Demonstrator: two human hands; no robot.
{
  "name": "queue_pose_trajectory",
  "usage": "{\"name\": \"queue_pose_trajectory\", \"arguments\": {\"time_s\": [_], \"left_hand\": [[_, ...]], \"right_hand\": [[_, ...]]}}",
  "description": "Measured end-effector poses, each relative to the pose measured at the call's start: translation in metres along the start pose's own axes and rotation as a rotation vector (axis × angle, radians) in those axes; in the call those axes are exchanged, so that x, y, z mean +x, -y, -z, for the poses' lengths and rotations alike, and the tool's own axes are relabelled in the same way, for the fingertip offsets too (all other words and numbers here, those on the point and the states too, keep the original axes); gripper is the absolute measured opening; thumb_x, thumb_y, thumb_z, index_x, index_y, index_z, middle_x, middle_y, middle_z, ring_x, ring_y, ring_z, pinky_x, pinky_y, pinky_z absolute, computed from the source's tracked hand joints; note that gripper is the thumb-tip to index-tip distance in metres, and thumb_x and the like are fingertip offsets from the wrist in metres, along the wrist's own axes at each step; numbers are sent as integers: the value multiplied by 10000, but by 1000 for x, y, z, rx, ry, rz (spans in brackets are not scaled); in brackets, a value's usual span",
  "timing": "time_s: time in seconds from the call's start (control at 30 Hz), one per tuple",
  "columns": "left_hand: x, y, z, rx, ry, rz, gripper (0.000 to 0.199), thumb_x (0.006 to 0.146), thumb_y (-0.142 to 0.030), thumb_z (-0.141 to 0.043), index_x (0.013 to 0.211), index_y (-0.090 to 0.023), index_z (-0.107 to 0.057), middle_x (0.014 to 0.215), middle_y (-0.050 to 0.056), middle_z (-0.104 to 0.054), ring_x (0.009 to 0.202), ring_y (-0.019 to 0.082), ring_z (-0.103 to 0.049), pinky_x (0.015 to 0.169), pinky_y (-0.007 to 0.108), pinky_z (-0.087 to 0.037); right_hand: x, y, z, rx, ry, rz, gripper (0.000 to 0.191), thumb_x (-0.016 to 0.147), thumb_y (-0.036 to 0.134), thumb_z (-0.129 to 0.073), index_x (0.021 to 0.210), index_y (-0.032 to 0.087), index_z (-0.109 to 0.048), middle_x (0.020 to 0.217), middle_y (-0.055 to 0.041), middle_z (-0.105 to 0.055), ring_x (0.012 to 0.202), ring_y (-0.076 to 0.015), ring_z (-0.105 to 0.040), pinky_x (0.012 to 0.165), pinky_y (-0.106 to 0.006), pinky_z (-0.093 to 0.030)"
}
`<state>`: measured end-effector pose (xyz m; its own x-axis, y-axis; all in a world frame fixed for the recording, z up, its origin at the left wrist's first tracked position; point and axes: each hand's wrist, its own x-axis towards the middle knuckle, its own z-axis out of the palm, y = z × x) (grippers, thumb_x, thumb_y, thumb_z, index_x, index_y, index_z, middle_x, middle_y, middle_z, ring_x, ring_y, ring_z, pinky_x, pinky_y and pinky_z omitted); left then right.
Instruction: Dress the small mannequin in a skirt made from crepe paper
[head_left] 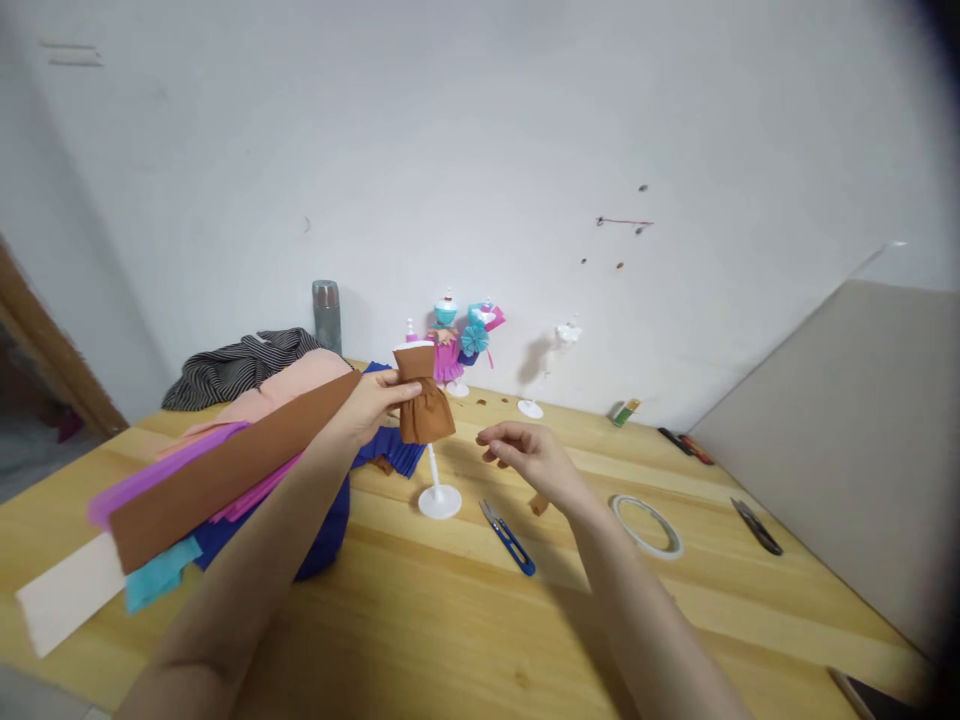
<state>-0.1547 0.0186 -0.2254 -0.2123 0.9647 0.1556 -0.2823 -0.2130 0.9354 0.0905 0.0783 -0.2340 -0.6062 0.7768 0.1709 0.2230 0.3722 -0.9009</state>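
A small brown doll dress [424, 395], gathered at the waist, sits on a white miniature dress stand [439, 502] standing upright on the table. From the left side, my left hand [379, 402] grips the dress at its waist, thumb in front. My right hand [531, 455] hovers to the right of the dress, apart from it. Its fingers are loosely bent, and I see nothing in them. Below it lie blue thread snips [508, 540] with the blades pointing away from me. A small brown scrap [538, 505] lies partly hidden beside my right wrist.
Folded fabric strips [232, 465] and a striped cloth [244, 368] cover the left side. A thermos [327, 318] and dressed doll stands [445, 345] are along the wall. Rightward are a bare white stand [530, 409], a tape roll [616, 520] and dark-handled scissors [757, 527].
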Motion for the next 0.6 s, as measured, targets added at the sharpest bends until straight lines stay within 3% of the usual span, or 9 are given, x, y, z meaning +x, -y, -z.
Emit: {"name": "queue_pose_trajectory", "arguments": {"time_s": [0.2,0.6], "left_hand": [[11,1,36,-82,-52,115,304,566,-234,-847,806,-108,-711,765,82,-730,701,163,-656,691,268,-506],[12,12,39,-70,-15,179,333,604,-206,-834,891,-98,-703,849,106,-737,742,176,-682,675,260,-517]], "right_hand": [[-3,2,1,-53,59,39,235,734,348,-609,851,165,-697,745,-56,-718,692,-192,-666,630,-324,-517],[-6,5,-1,-124,122,53,224,769,354,-595,862,177,-696,741,-54,-719,699,-197,-666,672,-345,-535]]}}
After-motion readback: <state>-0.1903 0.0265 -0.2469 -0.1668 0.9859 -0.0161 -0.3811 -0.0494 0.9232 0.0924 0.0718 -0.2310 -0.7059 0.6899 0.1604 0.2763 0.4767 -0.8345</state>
